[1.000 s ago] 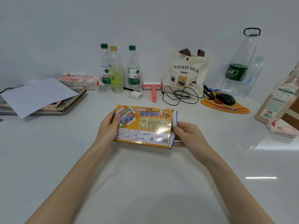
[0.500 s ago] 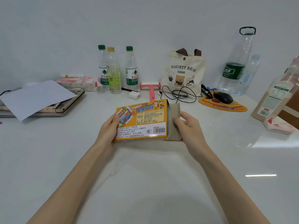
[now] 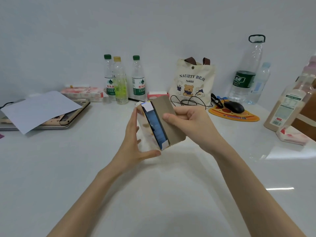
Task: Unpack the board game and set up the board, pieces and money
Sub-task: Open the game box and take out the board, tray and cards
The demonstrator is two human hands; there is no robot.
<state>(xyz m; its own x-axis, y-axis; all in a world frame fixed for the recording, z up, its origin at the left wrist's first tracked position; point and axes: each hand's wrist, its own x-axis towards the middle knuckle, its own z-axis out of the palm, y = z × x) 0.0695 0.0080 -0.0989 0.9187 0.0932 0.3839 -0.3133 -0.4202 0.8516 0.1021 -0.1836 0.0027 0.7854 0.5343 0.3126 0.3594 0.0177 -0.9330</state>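
The board game box [image 3: 146,132] is held above the white table [image 3: 153,194], turned so its open end faces me. My left hand [image 3: 135,142] grips the box from the left, thumb under its near corner. My right hand [image 3: 186,120] pinches the brown cardboard end flap [image 3: 166,117], folded back to the right. Blue contents [image 3: 156,126] show inside the opening; what they are I cannot tell.
Along the back wall stand three small bottles [image 3: 122,81], a pink roller [image 3: 158,94], a bear tote bag [image 3: 192,81] with a black cable, and large bottles [image 3: 246,74]. A mouse [image 3: 234,106] lies on an orange pad. A laptop under paper [image 3: 39,108] lies at the left, a carton [image 3: 287,106] at the right.
The box has turned from lying flat with its printed face up to end-on toward me. The right hand has pulled the end flap fully open, exposing the blue contents.
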